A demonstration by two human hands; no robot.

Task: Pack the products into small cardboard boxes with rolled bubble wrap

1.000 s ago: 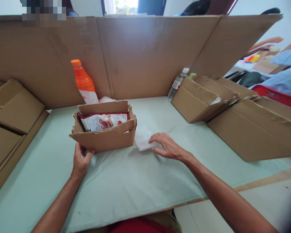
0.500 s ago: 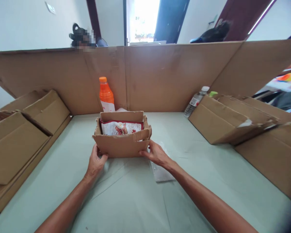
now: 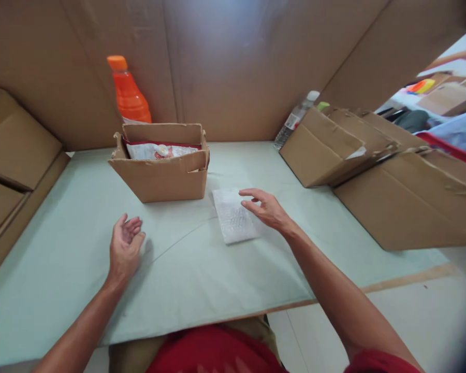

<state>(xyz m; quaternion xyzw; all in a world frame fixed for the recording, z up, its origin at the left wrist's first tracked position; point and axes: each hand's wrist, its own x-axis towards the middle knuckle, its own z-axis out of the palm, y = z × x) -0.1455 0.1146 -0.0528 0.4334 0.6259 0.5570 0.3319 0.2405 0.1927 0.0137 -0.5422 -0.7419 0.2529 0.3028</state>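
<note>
My left hand (image 3: 126,243) hovers over the cloth, fingers loosely curled and apart, holding nothing. It is in front of a small cardboard box (image 3: 163,178). In that box stands a white and red printed packet (image 3: 161,151); its lower part is hidden. My right hand (image 3: 264,206) is above the right side of a bubble wrap piece (image 3: 235,220) that lies flat on the cloth. Thumb and fingers are apart, with nothing between them; I cannot tell whether they touch the wrap.
An orange bottle (image 3: 131,96) stands behind the box. A clear bottle (image 3: 297,119) leans by cardboard boxes (image 3: 322,147) on the right. More cardboard boxes (image 3: 21,145) line the left. A cardboard wall (image 3: 225,72) closes the back; the table's front edge (image 3: 233,317) is near me.
Both hands have let go of the small box, which stays on the table. My right hand has moved to the bubble wrap, my left back toward me. The view has tilted down.
</note>
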